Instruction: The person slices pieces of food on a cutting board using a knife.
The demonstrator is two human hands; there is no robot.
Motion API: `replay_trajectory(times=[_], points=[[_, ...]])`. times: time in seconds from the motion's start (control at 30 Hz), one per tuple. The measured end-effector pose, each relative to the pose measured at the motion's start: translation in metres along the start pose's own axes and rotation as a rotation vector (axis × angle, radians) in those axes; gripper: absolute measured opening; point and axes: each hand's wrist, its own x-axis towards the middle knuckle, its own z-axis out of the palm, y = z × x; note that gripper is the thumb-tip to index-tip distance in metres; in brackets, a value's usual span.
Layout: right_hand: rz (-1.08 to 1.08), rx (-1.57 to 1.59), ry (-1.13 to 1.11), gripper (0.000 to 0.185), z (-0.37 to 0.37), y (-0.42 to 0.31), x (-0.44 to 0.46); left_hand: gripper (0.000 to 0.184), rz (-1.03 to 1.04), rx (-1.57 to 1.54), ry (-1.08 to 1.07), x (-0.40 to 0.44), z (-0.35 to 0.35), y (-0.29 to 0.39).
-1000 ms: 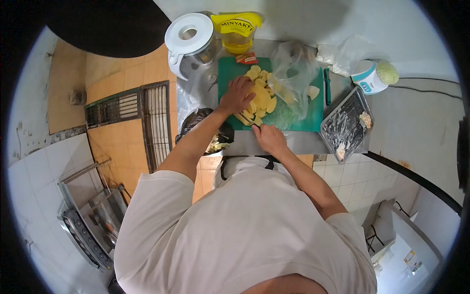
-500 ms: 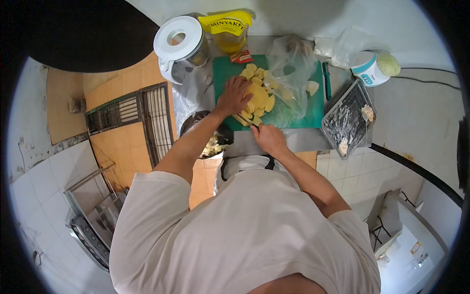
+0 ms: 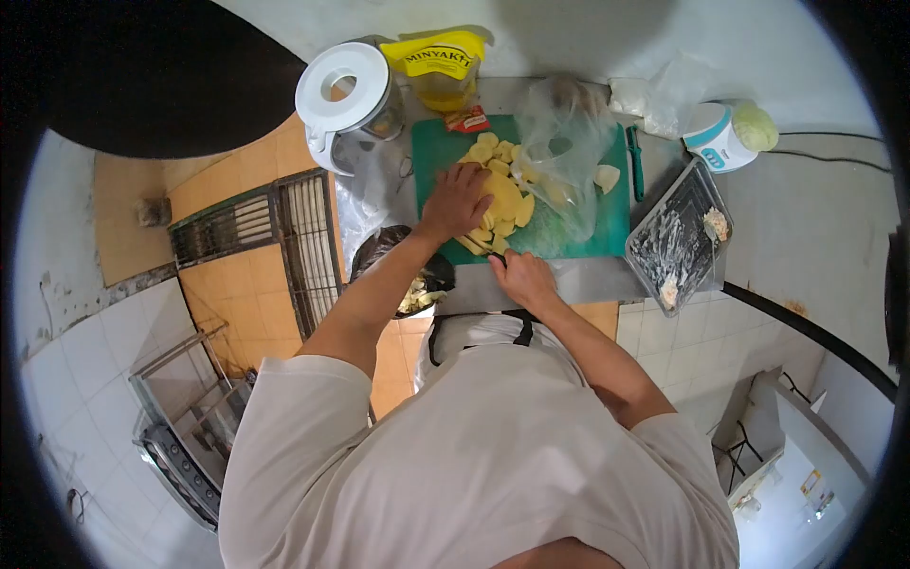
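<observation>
My left hand (image 3: pixel 457 201) presses down on pale yellow potato slices (image 3: pixel 502 195), fingers bent over the left side of the pile. They lie on a green cutting board (image 3: pixel 616 224). My right hand (image 3: pixel 526 280) is closed around the dark handle of a knife (image 3: pixel 497 256) at the board's near edge. The blade points toward the slices near my left hand and is mostly hidden. A clear plastic bag (image 3: pixel 567 142) lies over the board's right half, partly covering more pieces. Just left of the board, a black bag (image 3: pixel 379 251) holds peelings (image 3: pixel 417 296).
Behind the board are a white-lidded pitcher (image 3: pixel 343 87), a yellow oil pouch (image 3: pixel 441 66) and a small red packet (image 3: pixel 466 119). To the right are a green-handled tool (image 3: pixel 635 161), a smeared clear tray (image 3: pixel 675 248) and a white scale (image 3: pixel 718 138) bearing a round pale-green item (image 3: pixel 755 127).
The whole view has shifted slightly downward. My left hand has slid a little toward me over the slices. My right hand keeps its hold on the knife, almost in the same place.
</observation>
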Motion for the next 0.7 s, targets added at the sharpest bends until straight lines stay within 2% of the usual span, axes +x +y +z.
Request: replay_trajectory(times=[0.23, 0.33, 0.53, 0.63, 0.7], points=[[-0.058, 0.013, 0.039, 0.051, 0.016, 0.014, 0.001, 0.033, -0.052, 0.05, -0.081, -0.002, -0.004, 0.011], [-0.046, 0.035, 0.021, 0.05, 0.012, 0.014, 0.001, 0.023, -0.015, 0.053, 0.046, -0.003, 0.009, 0.006], [-0.025, 0.021, 0.009, 0.056, 0.012, 0.015, 0.002, 0.019, -0.131, -0.13, 0.081, 0.015, -0.011, 0.009], [-0.035, 0.03, 0.026, 0.056, 0.019, 0.015, -0.001, 0.018, 0.063, 0.044, 0.028, 0.02, -0.028, 0.024], [-0.042, 0.019, 0.048, 0.055, 0.019, 0.018, -0.001, 0.02, 0.131, 0.081, 0.098, 0.019, -0.024, 0.017]])
